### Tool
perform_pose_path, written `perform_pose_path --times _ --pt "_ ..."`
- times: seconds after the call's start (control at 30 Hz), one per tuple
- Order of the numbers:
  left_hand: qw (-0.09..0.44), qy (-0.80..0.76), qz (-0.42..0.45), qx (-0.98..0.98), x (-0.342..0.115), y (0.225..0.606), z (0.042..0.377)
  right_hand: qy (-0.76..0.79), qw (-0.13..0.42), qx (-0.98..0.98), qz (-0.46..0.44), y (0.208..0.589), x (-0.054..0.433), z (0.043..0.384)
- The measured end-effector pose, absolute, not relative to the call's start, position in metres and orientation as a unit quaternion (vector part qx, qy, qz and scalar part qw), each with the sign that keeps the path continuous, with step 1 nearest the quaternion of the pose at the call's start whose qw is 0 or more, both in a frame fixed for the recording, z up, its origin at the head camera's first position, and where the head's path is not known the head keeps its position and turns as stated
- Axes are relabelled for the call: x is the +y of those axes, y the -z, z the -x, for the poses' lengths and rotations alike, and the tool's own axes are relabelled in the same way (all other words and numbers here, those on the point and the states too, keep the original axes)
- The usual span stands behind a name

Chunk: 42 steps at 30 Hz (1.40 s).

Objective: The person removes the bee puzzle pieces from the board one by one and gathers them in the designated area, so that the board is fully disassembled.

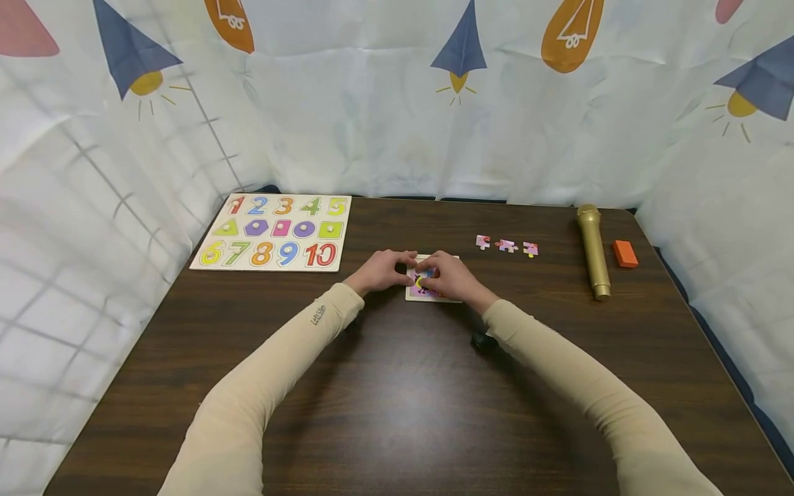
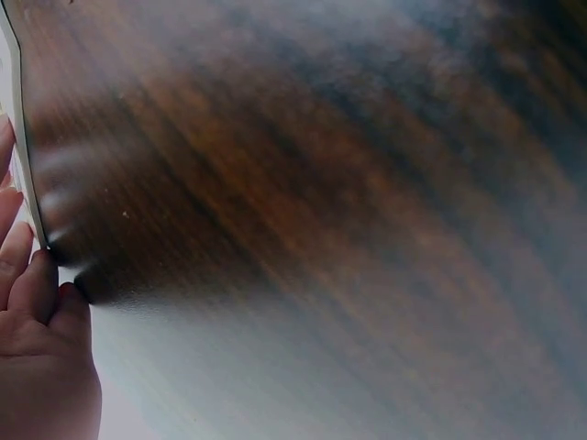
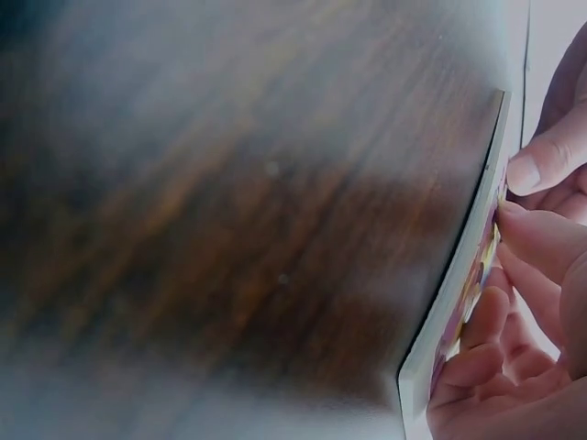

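A small jigsaw puzzle board (image 1: 443, 299) with a pale frame and pink, purple and yellow picture pieces lies at the middle of the table, partly hidden under both hands. My left hand (image 1: 384, 271) grips its left side, the thumb reaching in over the picture. Over the board, my right hand (image 1: 455, 277) has its thumb and forefinger bent down to pinch a puzzle piece (image 1: 423, 280), mostly covered by the fingers. In the right wrist view, both thumbs come close together at the board's surface. Three loose puzzle pieces (image 1: 506, 246) lie in a row beyond, to the right.
A number and shape board (image 1: 214, 266) lies at the back left of the dark wooden table (image 1: 397, 413). On the right are a gold microphone-shaped stick (image 1: 594, 255) and an orange block (image 1: 625, 254). A printed white curtain (image 1: 372, 124) hangs behind the table.
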<state>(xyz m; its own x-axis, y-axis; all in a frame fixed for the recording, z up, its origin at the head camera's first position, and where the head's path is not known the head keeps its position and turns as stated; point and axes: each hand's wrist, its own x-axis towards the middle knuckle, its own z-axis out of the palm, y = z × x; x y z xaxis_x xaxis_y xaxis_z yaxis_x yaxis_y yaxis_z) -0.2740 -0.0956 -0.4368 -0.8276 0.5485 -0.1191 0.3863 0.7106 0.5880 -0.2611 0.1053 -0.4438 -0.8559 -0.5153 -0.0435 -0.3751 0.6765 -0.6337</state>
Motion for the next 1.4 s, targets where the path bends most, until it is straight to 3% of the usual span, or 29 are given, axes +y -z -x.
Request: perform_pose_path --times 1.4 --pt "0.139 -0.281 -0.255 0.915 -0.0951 0.4357 0.2734 0.329 0.105 0.905 0.248 0.4428 0.1038 0.2607"
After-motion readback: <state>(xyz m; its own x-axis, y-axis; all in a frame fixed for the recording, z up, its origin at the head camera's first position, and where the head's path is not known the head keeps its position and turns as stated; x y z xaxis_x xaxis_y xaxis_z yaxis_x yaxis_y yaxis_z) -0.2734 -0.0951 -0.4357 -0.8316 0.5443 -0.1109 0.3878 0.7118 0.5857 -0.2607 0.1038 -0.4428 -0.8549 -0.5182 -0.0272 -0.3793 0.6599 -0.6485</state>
